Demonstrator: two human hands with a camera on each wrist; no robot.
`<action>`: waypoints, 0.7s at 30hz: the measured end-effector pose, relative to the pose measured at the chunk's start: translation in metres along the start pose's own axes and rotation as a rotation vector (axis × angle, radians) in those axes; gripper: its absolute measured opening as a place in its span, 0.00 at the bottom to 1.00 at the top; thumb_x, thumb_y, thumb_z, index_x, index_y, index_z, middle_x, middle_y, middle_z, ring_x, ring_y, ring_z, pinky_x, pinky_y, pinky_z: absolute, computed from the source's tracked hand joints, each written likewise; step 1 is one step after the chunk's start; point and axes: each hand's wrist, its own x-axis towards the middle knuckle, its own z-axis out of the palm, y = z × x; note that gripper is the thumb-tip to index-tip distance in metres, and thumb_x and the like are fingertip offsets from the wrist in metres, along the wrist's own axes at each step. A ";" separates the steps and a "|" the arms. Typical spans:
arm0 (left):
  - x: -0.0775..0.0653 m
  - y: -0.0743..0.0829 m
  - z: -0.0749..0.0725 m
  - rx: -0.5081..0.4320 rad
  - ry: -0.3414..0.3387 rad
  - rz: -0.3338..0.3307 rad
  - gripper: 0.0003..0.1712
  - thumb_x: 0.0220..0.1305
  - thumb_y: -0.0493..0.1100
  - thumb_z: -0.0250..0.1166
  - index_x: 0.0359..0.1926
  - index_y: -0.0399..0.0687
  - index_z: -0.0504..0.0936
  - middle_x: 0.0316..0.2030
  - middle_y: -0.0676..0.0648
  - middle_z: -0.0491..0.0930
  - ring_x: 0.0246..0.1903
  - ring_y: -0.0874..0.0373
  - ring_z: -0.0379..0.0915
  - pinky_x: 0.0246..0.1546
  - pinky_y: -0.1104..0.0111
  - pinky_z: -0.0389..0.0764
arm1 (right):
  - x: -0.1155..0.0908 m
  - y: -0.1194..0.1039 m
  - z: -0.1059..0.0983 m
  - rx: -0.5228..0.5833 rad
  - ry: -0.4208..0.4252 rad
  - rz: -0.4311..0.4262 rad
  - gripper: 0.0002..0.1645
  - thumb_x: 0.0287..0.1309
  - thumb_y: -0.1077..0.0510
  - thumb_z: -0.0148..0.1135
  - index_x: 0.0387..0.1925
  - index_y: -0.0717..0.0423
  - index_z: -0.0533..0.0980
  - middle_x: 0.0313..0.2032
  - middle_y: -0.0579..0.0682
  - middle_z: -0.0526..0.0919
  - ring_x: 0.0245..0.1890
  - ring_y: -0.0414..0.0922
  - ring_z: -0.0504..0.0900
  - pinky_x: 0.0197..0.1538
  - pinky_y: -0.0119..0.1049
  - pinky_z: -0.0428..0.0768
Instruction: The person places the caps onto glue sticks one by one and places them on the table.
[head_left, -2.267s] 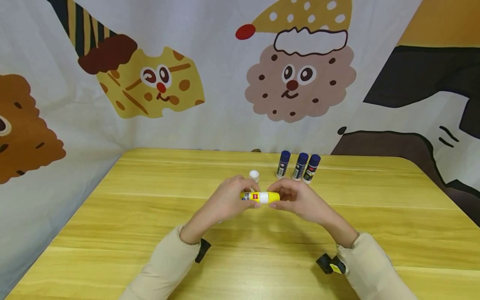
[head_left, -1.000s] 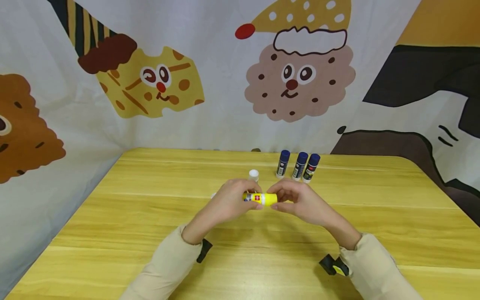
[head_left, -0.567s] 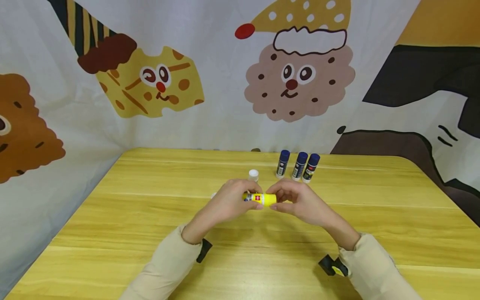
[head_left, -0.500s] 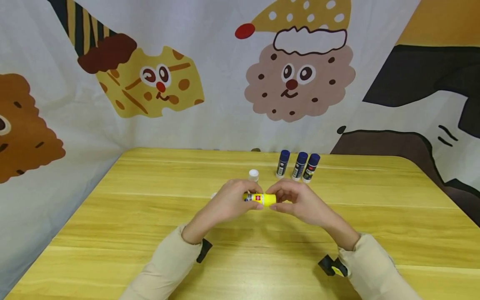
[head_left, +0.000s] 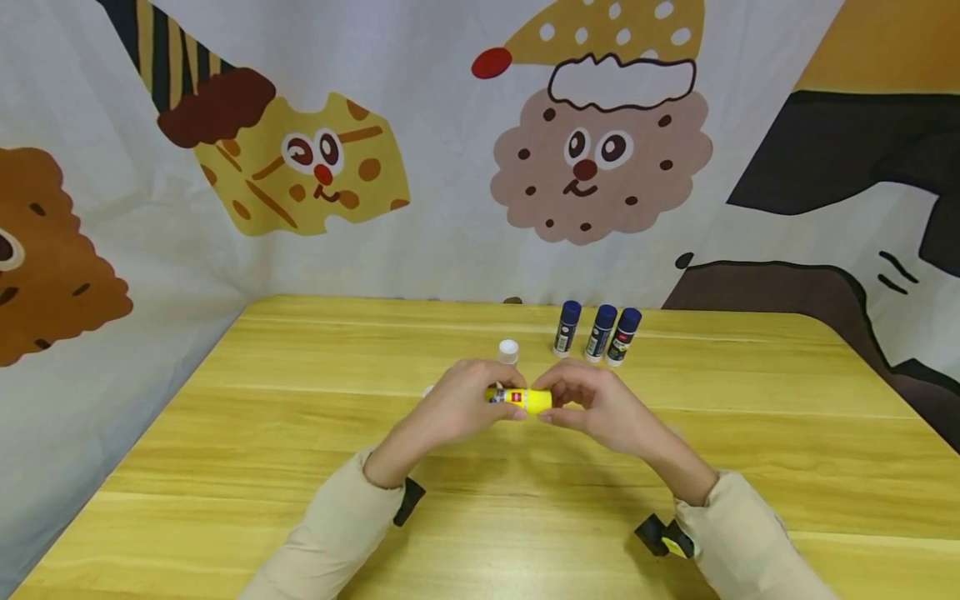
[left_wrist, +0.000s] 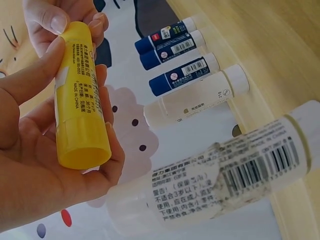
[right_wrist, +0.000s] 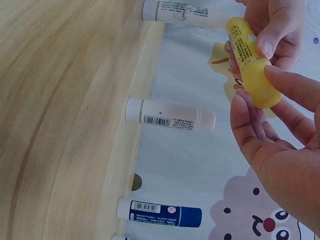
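A yellow glue stick (head_left: pixel 537 402) lies sideways between my two hands, above the middle of the table. My left hand (head_left: pixel 457 404) grips its labelled body, thumb in front. At the smooth yellow cap end, my right hand (head_left: pixel 596 404) pinches with thumb and fingers, as the right wrist view shows on the cap (right_wrist: pixel 263 90). Only a thin pale band shows between cap and label in the head view. Just behind the hands stands a white glue stick (head_left: pixel 508 350). Another white glue stick (left_wrist: pixel 210 172) is mostly hidden by my left hand in the head view.
Three dark blue glue sticks stand upright at the back right: one on the left (head_left: pixel 567 329), then a close pair with a middle one (head_left: pixel 601 333) and a right one (head_left: pixel 623 337). A cartoon-printed cloth (head_left: pixel 442 258) hangs behind the wooden table (head_left: pixel 262 433).
The white band on the yellow glue stick has narrowed as the cap moved left against the body. My right hand came slightly left with it; over the last half second almost nothing moved.
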 end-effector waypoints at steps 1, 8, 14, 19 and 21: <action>0.000 0.000 0.000 0.001 0.001 0.000 0.10 0.51 0.40 0.69 0.36 0.45 0.82 0.30 0.53 0.78 0.28 0.62 0.69 0.29 0.71 0.71 | 0.000 0.000 0.000 0.000 0.002 -0.001 0.15 0.47 0.73 0.64 0.40 0.62 0.76 0.35 0.51 0.75 0.30 0.43 0.75 0.35 0.34 0.77; 0.000 -0.001 0.001 0.001 0.005 0.005 0.09 0.51 0.40 0.69 0.35 0.45 0.82 0.30 0.54 0.78 0.28 0.62 0.69 0.30 0.71 0.71 | -0.001 0.003 0.001 0.003 0.014 -0.018 0.15 0.46 0.75 0.64 0.39 0.64 0.76 0.35 0.52 0.75 0.30 0.43 0.75 0.35 0.34 0.77; 0.000 -0.001 0.000 -0.002 0.008 -0.006 0.10 0.51 0.40 0.69 0.36 0.45 0.82 0.30 0.54 0.78 0.28 0.62 0.69 0.30 0.71 0.71 | 0.000 0.002 0.002 -0.016 0.016 0.010 0.16 0.47 0.73 0.64 0.40 0.63 0.76 0.35 0.51 0.75 0.31 0.43 0.75 0.35 0.34 0.77; 0.000 -0.001 -0.001 -0.011 0.013 -0.007 0.10 0.51 0.40 0.69 0.36 0.44 0.82 0.31 0.53 0.78 0.29 0.61 0.70 0.31 0.71 0.71 | 0.000 0.000 0.001 -0.032 0.017 0.037 0.15 0.48 0.72 0.65 0.41 0.63 0.76 0.34 0.50 0.75 0.31 0.43 0.75 0.35 0.34 0.77; 0.000 -0.002 -0.001 -0.014 0.011 -0.004 0.10 0.51 0.40 0.69 0.36 0.44 0.82 0.31 0.53 0.78 0.29 0.61 0.70 0.30 0.71 0.71 | 0.000 -0.001 0.001 -0.042 0.018 0.049 0.15 0.48 0.70 0.65 0.41 0.62 0.76 0.35 0.50 0.75 0.31 0.43 0.75 0.35 0.35 0.77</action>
